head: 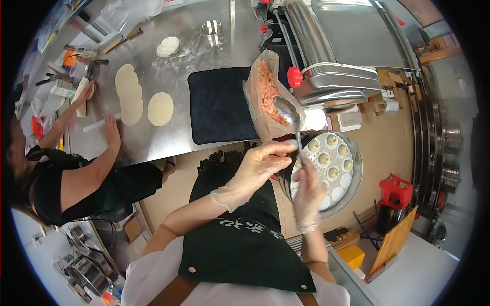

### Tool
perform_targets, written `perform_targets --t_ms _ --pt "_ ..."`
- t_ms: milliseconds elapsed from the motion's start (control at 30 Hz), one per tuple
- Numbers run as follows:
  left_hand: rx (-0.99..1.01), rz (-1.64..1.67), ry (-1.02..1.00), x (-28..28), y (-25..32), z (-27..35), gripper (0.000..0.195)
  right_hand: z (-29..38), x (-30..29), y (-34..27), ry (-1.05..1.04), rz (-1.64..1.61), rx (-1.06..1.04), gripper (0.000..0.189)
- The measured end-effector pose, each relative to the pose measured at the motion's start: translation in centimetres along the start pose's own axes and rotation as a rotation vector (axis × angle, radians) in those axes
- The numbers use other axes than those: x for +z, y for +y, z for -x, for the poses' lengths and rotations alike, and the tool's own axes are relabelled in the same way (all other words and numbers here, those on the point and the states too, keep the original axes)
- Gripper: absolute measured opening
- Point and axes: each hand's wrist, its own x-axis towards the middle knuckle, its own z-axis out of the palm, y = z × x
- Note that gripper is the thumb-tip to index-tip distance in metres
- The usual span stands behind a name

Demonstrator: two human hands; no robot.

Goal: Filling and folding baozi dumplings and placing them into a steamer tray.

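Note:
My right hand point(310, 191), in a clear plastic glove and blurred, grips the handle of a metal spoon point(285, 109). The spoon's bowl rests over pinkish minced filling point(268, 88) inside an open clear plastic bag point(254, 114). Beside the spoon handle is my left hand point(264, 158), also gloved, its fingers curled close together; whether anything lies between them is hidden. Below and right of the bag stands a round metal steamer point(358, 168). Several pleated buns point(324, 158) sit in it on round white liners, and some liners point(337, 194) are bare.
A dark cloth mat point(222, 107) lies on the steel table point(172, 141). A dough-rolling machine point(337, 84) rises behind the bag. To the left, a co-worker point(76, 179) has a hand on a white rolling pin point(100, 123), near flat dough rounds point(160, 109) and a flour bowl point(167, 46).

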Motion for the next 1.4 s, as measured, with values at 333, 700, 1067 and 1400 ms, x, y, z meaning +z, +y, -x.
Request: perform_targets --t_ms 333,700,1067,1400 --pt "0.256 -0.247 0.533 -5.3 -3.3 -5.3 0.034 -12.1 -2.3 5.8 -0.281 0.702 -0.519 0.035" --pt "0.085 -0.027 0.519 -9.8 -3.7 -4.9 0.038 -13.7 -3.0 5.1 -0.041 0.398 -0.323 0.04" --pt "0.064 -0.606 1.054 -36.1 -1.5 -2.5 0.013 -11.7 28.2 -6.5 -0.399 -0.372 -0.172 0.022" --pt "-0.178 -1.169 1.024 -47.0 1.7 -8.0 0.021 -15.9 48.3 -8.3 -0.505 -0.017 0.078 0.037"
